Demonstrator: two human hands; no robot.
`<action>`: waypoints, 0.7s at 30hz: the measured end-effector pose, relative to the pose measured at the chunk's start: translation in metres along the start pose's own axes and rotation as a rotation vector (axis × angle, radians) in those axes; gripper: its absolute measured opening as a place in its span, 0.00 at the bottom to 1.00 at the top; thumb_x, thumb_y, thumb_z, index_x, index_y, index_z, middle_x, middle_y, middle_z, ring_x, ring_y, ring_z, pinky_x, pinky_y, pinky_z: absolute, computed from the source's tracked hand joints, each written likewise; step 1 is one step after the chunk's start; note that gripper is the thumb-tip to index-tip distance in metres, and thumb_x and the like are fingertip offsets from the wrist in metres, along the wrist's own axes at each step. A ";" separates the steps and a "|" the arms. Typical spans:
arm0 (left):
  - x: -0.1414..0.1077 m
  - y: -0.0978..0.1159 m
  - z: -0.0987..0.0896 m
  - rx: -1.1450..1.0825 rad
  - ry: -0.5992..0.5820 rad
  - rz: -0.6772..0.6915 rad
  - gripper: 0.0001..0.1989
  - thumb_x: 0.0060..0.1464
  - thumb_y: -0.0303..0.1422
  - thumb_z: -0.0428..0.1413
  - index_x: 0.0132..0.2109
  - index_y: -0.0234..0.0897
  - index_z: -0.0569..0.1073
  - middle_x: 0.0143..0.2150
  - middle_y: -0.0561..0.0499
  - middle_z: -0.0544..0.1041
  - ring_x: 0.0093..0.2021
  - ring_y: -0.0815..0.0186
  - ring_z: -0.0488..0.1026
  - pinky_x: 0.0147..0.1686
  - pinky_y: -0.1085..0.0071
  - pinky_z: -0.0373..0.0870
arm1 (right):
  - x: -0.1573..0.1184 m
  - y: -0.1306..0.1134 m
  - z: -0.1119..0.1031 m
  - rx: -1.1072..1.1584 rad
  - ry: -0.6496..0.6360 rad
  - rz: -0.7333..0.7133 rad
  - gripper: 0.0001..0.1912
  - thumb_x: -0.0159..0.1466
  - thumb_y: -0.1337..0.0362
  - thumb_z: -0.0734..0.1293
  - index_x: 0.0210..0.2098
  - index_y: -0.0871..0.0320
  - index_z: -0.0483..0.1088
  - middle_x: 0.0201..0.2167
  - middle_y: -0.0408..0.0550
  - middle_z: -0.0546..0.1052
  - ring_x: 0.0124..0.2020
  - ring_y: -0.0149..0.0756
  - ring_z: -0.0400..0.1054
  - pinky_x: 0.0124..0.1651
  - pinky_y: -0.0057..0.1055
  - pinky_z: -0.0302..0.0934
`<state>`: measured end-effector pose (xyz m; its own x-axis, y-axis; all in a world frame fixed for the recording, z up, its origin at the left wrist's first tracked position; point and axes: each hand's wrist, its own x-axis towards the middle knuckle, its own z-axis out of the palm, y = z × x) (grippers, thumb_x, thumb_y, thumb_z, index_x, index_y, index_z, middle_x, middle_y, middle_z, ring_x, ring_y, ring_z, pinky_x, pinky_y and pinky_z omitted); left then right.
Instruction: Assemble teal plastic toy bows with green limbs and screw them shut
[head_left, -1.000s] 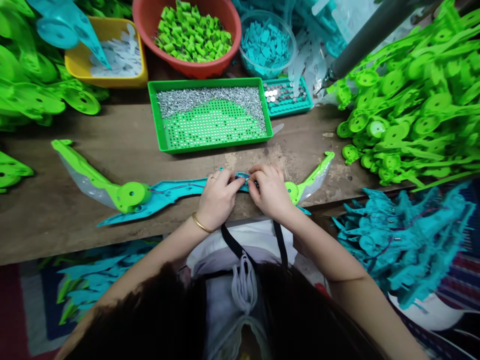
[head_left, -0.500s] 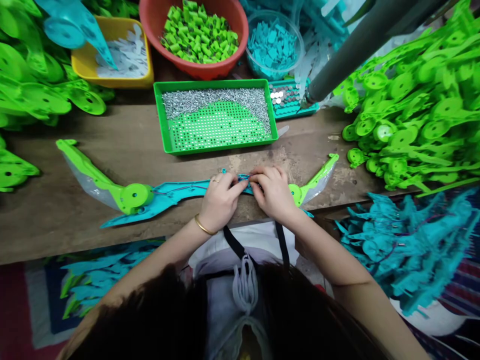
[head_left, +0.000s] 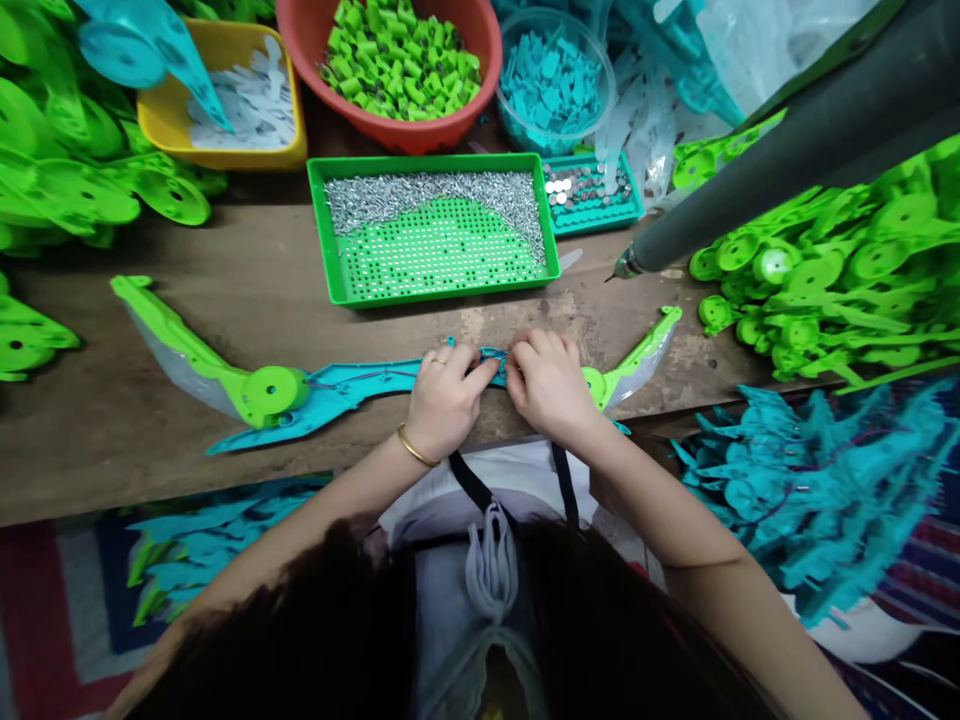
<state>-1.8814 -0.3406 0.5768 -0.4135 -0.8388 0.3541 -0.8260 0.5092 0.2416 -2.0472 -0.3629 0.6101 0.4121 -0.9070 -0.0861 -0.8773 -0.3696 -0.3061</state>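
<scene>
A long blue plastic piece (head_left: 360,382) lies across the wooden table, with a green curved arm (head_left: 196,352) at its left end and another green arm (head_left: 641,358) at its right. My left hand (head_left: 448,395) is closed on the middle of the blue piece, thumb and fingers pressed together. Close beside it, my right hand (head_left: 551,380) pinches at the same middle part, its fingertips bent down. A thin dark wire runs along the blue piece. What lies between my fingertips is too small to make out.
Behind the piece stands a green tray (head_left: 442,298) of screws. A red bowl (head_left: 491,70), a yellow box (head_left: 150,120) and a clear tub (head_left: 607,95) hold parts. A dark tool (head_left: 697,225) hangs at the right. Green parts (head_left: 825,270) are piled there.
The dark tool at the upper right has swung, its tip now lower and nearer the table. My hands have shifted slightly right and stay at the middle of the blue piece.
</scene>
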 end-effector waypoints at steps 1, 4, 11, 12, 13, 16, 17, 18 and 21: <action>0.001 0.000 0.000 0.005 0.013 0.010 0.16 0.64 0.28 0.46 0.44 0.38 0.79 0.35 0.44 0.72 0.35 0.58 0.64 0.34 0.64 0.60 | 0.001 -0.001 -0.001 -0.026 -0.013 -0.006 0.10 0.67 0.66 0.59 0.40 0.60 0.72 0.46 0.57 0.74 0.47 0.48 0.64 0.52 0.44 0.55; 0.002 0.002 -0.001 0.022 0.033 0.029 0.15 0.64 0.28 0.46 0.44 0.36 0.79 0.35 0.44 0.73 0.35 0.58 0.64 0.33 0.63 0.60 | 0.006 -0.006 -0.002 -0.091 -0.043 -0.003 0.11 0.66 0.67 0.58 0.41 0.62 0.72 0.45 0.60 0.74 0.47 0.51 0.64 0.49 0.45 0.57; 0.003 0.000 -0.005 0.003 -0.093 -0.010 0.17 0.64 0.27 0.45 0.45 0.37 0.79 0.37 0.43 0.72 0.37 0.57 0.66 0.35 0.62 0.63 | -0.007 -0.004 -0.004 -0.103 0.003 -0.033 0.12 0.69 0.66 0.59 0.43 0.60 0.73 0.48 0.55 0.75 0.50 0.47 0.66 0.61 0.50 0.51; 0.003 -0.002 -0.007 -0.051 -0.112 -0.018 0.17 0.63 0.26 0.45 0.46 0.37 0.78 0.37 0.43 0.72 0.38 0.58 0.67 0.36 0.63 0.65 | -0.014 -0.002 -0.003 -0.076 0.033 -0.049 0.13 0.69 0.64 0.59 0.44 0.58 0.74 0.50 0.53 0.75 0.52 0.46 0.66 0.63 0.50 0.49; 0.004 -0.003 -0.010 -0.118 -0.130 -0.022 0.16 0.63 0.25 0.46 0.47 0.36 0.78 0.38 0.43 0.72 0.39 0.59 0.67 0.38 0.64 0.66 | -0.021 0.000 -0.002 -0.061 0.069 -0.070 0.13 0.70 0.62 0.59 0.46 0.56 0.74 0.52 0.52 0.75 0.53 0.45 0.65 0.64 0.51 0.47; 0.006 -0.008 -0.019 -0.315 -0.160 -0.037 0.14 0.62 0.26 0.48 0.49 0.32 0.77 0.40 0.44 0.72 0.42 0.62 0.70 0.43 0.66 0.69 | -0.044 0.006 0.004 -0.109 0.190 -0.150 0.15 0.70 0.59 0.59 0.51 0.54 0.72 0.56 0.52 0.73 0.56 0.45 0.64 0.65 0.53 0.44; 0.006 -0.009 -0.021 -0.349 -0.162 -0.041 0.14 0.62 0.28 0.50 0.49 0.32 0.77 0.41 0.44 0.72 0.42 0.62 0.70 0.44 0.66 0.70 | -0.051 0.007 0.006 -0.136 0.225 -0.179 0.16 0.70 0.59 0.59 0.52 0.55 0.72 0.56 0.53 0.73 0.56 0.45 0.64 0.66 0.53 0.43; 0.007 -0.009 -0.023 -0.364 -0.158 -0.046 0.13 0.63 0.30 0.51 0.49 0.32 0.77 0.42 0.45 0.72 0.43 0.62 0.70 0.44 0.66 0.70 | -0.057 0.009 0.008 -0.157 0.257 -0.200 0.16 0.70 0.59 0.60 0.52 0.55 0.72 0.56 0.53 0.74 0.55 0.45 0.64 0.66 0.53 0.42; 0.006 -0.008 -0.023 -0.340 -0.129 -0.060 0.13 0.63 0.34 0.53 0.45 0.33 0.78 0.40 0.45 0.72 0.42 0.62 0.70 0.42 0.66 0.70 | -0.069 0.014 0.014 -0.185 0.329 -0.208 0.15 0.69 0.60 0.61 0.52 0.55 0.73 0.54 0.51 0.76 0.54 0.43 0.65 0.67 0.53 0.41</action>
<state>-1.8688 -0.3456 0.5977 -0.4310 -0.8755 0.2186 -0.6850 0.4752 0.5523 -2.0845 -0.3022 0.5984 0.5105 -0.8145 0.2757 -0.8256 -0.5539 -0.1077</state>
